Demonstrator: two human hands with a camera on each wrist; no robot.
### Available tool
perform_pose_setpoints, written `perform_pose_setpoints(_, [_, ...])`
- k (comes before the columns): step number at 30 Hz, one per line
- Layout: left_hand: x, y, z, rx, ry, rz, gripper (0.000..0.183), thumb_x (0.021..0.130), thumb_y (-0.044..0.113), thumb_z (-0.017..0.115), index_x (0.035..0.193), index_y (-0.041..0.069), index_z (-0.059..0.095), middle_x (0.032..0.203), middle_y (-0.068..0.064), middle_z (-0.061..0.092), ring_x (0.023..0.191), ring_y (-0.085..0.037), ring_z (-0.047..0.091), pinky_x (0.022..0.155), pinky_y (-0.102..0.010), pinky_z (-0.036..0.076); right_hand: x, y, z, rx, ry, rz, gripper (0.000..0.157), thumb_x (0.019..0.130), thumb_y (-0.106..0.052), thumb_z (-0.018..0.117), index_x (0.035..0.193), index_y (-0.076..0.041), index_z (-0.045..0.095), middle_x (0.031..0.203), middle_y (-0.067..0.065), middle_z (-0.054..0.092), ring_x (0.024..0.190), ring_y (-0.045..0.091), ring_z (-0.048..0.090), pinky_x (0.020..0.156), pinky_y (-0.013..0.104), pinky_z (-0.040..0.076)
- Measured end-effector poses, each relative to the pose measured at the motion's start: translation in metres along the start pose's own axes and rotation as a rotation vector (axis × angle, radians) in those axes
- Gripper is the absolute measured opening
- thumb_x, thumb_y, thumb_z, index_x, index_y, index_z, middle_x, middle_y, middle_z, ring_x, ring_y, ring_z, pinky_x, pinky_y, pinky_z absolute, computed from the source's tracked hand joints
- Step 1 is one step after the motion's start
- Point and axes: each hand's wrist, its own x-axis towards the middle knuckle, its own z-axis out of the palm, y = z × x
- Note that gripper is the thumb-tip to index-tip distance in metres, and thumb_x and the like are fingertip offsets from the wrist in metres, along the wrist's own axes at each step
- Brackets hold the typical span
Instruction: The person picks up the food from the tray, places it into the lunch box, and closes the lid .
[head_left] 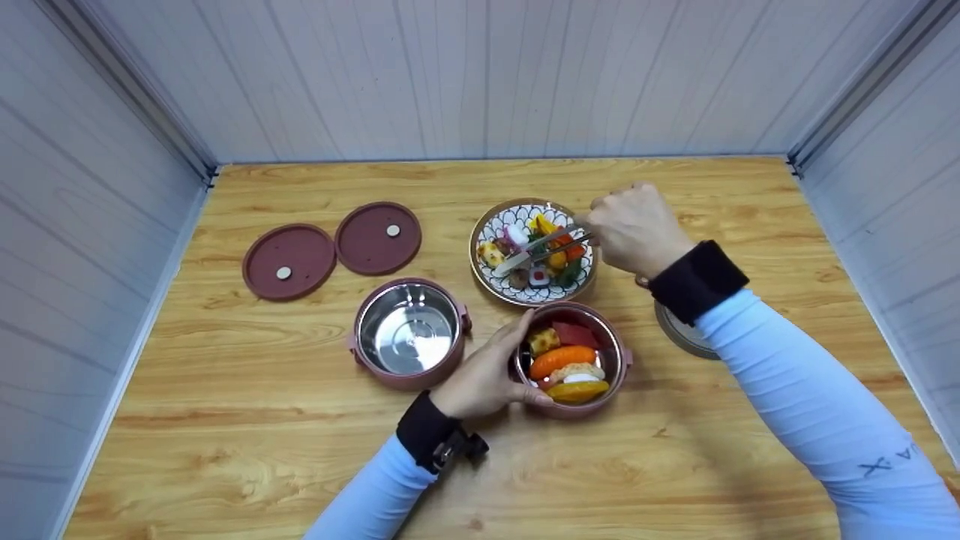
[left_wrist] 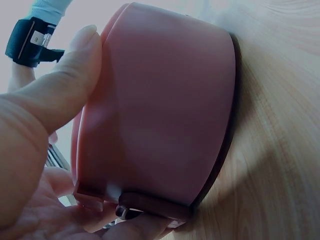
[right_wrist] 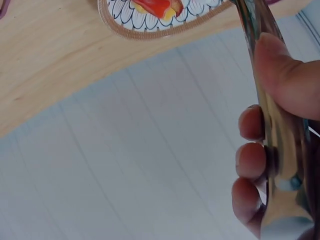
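Note:
My left hand grips the side of a pink round lunch container, thumb near its rim and fingers round by its side handle. Inside this container lie an orange sausage-shaped piece, a yellow slice, a red piece and other food pieces. My right hand is curled round metal tongs, above the right side of a patterned plate. The tongs' ends reach in among several food pieces on the plate, including a sushi roll.
A second pink container stands left of my left hand, its shiny steel inside showing. Two dark red lids lie farther left, side by side. Partly hidden under the right forearm is a grey round item. Pale panels surround the wooden table.

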Motion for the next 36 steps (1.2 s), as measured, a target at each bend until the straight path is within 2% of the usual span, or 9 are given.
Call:
perform_pose_setpoints(4, [0.0,0.0,0.001,-0.003,0.008,0.035,0.121,0.069,0.043,0.088,0.16,0.015,0.014,0.161,-0.014,0.023,0.145,-0.026,0.024,0.118,-0.039,0.021,-0.013,0.012,-0.006,0.036,0.029,0.018,0.019,0.079,-0.006,0.071,0.094,-0.017,0.074,0.062,0.003,0.057,0.046,0.019,0.043,0.043,0.034,0.037])
perform_pose_setpoints(6, [0.0,0.001,0.001,-0.007,0.008,0.036,0.121,0.069,0.041,0.089,0.16,0.014,0.014,0.161,-0.014,0.023,0.145,-0.026,0.024,0.118,-0.039,0.02,-0.019,0.017,-0.009,0.064,0.042,0.028,0.014,0.081,-0.017,0.077,0.095,-0.017,0.075,0.062,0.002,0.056,0.046,0.02,0.044,0.042,0.035,0.037])
perform_pose_setpoints(12, [0.0,-0.001,0.002,-0.014,0.001,0.013,0.121,0.069,0.042,0.088,0.16,0.015,0.013,0.161,-0.016,0.021,0.145,-0.028,0.023,0.118,-0.04,0.02,-0.044,0.03,-0.023,0.109,0.074,0.04,0.031,0.083,-0.028,0.078,0.113,-0.02,0.075,0.065,0.001,0.058,0.045,0.017,0.041,0.04,0.033,0.033])
perform_pose_setpoints(16, [0.001,-0.001,0.003,-0.013,-0.003,0.014,0.121,0.069,0.042,0.088,0.16,0.015,0.013,0.161,-0.016,0.02,0.145,-0.028,0.024,0.118,-0.039,0.021,-0.071,0.04,-0.035,0.111,0.181,-0.064,0.03,0.08,-0.025,0.079,0.109,-0.018,0.074,0.066,0.002,0.06,0.046,0.016,0.046,0.041,0.03,0.034])
perform_pose_setpoints(19, [0.001,-0.002,0.003,-0.016,-0.002,0.02,0.121,0.07,0.04,0.089,0.16,0.015,0.013,0.161,-0.017,0.02,0.145,-0.029,0.024,0.117,-0.041,0.021,-0.092,0.047,-0.042,0.107,0.257,-0.156,0.03,0.077,-0.027,0.079,0.105,-0.016,0.074,0.07,0.005,0.066,0.051,0.02,0.056,0.041,0.032,0.039])
perform_pose_setpoints(22, [0.001,-0.001,0.002,-0.016,-0.001,0.028,0.122,0.069,0.041,0.089,0.16,0.015,0.012,0.161,-0.017,0.02,0.145,-0.029,0.024,0.117,-0.042,0.022,-0.111,0.049,-0.046,0.117,0.278,-0.196,0.029,0.077,-0.029,0.076,0.102,-0.016,0.074,0.07,0.006,0.068,0.051,0.021,0.058,0.039,0.031,0.039])
perform_pose_setpoints(25, [0.0,-0.001,0.001,-0.018,-0.001,0.029,0.123,0.069,0.043,0.088,0.16,0.015,0.012,0.162,-0.015,0.019,0.145,-0.028,0.024,0.117,-0.041,0.021,-0.126,0.044,-0.045,0.151,0.255,-0.183,0.029,0.075,-0.029,0.077,0.101,-0.016,0.076,0.063,0.0,0.061,0.043,0.011,0.044,0.035,0.026,0.031])
perform_pose_setpoints(28, [0.0,-0.002,0.001,-0.017,0.0,0.024,0.122,0.069,0.042,0.088,0.16,0.014,0.012,0.162,-0.013,0.021,0.145,-0.027,0.025,0.117,-0.039,0.021,-0.138,0.033,-0.041,0.168,0.202,-0.127,0.024,0.074,-0.031,0.08,0.094,-0.017,0.076,0.058,-0.007,0.05,0.042,0.005,0.029,0.035,0.023,0.023])
perform_pose_setpoints(36, [0.001,-0.001,0.001,-0.017,-0.002,0.031,0.121,0.07,0.04,0.089,0.16,0.013,0.013,0.161,-0.016,0.021,0.146,-0.027,0.022,0.118,-0.039,0.019,-0.155,-0.002,-0.05,0.154,0.011,0.104,0.022,0.077,-0.034,0.079,0.093,-0.02,0.08,0.051,-0.005,0.049,0.04,0.011,0.035,0.033,0.033,0.024])
